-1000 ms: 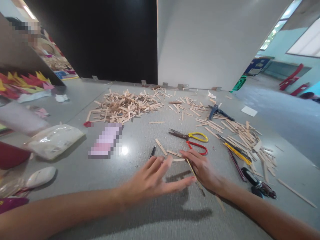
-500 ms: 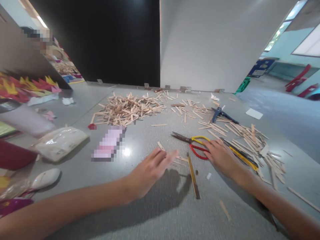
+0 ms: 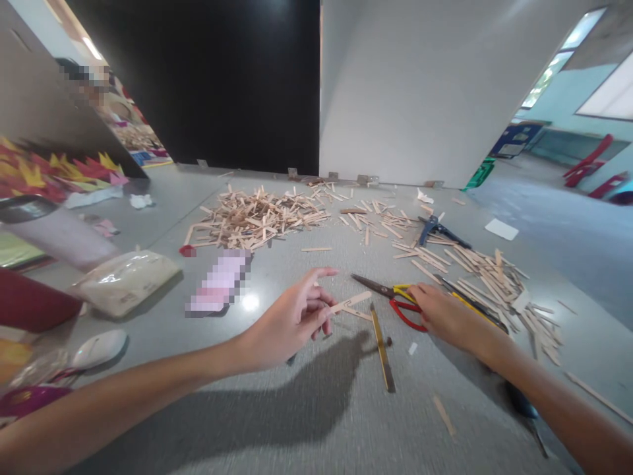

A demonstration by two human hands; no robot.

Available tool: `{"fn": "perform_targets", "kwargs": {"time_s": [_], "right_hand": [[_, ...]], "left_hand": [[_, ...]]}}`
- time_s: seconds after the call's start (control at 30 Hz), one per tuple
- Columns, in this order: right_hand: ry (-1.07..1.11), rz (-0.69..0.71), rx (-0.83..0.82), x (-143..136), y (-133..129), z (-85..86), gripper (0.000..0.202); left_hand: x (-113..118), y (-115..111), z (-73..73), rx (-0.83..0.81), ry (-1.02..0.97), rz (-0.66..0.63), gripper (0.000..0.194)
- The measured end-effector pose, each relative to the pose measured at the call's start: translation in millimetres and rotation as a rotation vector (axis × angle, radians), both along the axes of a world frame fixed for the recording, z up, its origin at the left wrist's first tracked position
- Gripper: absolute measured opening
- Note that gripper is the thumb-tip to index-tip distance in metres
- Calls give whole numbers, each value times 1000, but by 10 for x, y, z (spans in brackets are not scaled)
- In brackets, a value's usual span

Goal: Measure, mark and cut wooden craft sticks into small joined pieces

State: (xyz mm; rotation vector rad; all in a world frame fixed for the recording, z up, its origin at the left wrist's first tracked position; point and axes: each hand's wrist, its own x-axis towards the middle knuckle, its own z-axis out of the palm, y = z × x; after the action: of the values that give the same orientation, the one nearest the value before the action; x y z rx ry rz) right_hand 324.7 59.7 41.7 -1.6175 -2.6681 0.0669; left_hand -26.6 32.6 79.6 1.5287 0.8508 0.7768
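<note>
Near the middle of the grey table, my left hand [image 3: 291,320] pinches a cut wooden stick [image 3: 352,303], held above the surface with its free end pointing right. Another notched stick [image 3: 359,314] lies just beyond it. My right hand [image 3: 442,310] has its fingers closed on the yellow and red handles of the scissors [image 3: 380,287], whose blades point left. Between the hands, a narrow yellow-brown strip [image 3: 382,349] with dark ends lies on the table. A yellow cutter [image 3: 477,309] is partly hidden beyond my right forearm.
A pile of sticks [image 3: 262,214] lies at the back; more sticks [image 3: 494,274] and blue pliers [image 3: 438,231] are at right. A pink rectangular object [image 3: 220,280], a plastic packet [image 3: 128,280] and a white mouse [image 3: 99,348] stand left. Upright panels [image 3: 395,92] rise behind.
My left hand has turned and lifted, now with a stick between its fingers. My right hand has moved slightly right and down, and the scissors have shifted right with it.
</note>
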Motion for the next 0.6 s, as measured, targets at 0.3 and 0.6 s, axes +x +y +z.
{"fn": "perform_targets", "kwargs": {"time_s": [0.3, 0.6], "right_hand": [[-37, -197, -88, -118, 22, 268, 4], [341, -242, -122, -262, -69, 518, 56]], "left_hand": [[-2, -41, 27, -78, -78, 4, 55], [-17, -79, 94, -71, -146, 28, 74]]}}
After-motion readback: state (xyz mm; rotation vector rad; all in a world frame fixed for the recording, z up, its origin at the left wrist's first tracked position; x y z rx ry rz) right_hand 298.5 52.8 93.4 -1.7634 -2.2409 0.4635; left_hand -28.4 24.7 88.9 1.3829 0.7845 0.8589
